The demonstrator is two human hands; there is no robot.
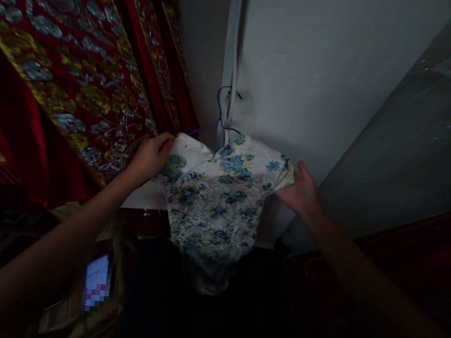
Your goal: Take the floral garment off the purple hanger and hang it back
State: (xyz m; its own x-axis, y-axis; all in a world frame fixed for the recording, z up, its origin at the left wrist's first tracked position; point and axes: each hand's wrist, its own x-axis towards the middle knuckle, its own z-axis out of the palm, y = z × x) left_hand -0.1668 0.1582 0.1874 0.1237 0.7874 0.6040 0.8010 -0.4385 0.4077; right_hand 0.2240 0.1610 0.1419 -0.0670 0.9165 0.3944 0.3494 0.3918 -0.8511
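Note:
A short-sleeved white shirt [217, 201] with a blue, green and yellow flower print hangs in front of me on a thin purple hanger [220, 116]. The hanger's hook sits by a nail beside a white cable on the wall. My left hand [151, 157] pinches the shirt at its left shoulder, fingers closed on the cloth. At the right sleeve, my right hand [302, 189] has its thumb and fingertips upward, with the sleeve's edge against it; its grip is partly hidden. Toward the hem, the cloth fades into shadow.
Red cloth embroidered in gold and silver [97, 76] hangs at the left. A grey translucent sheet [412, 120] covers the right side. Below left, a lit screen [97, 279] lies on a brownish item. A pale wall [304, 63] stands behind the shirt; the lower area is very dark.

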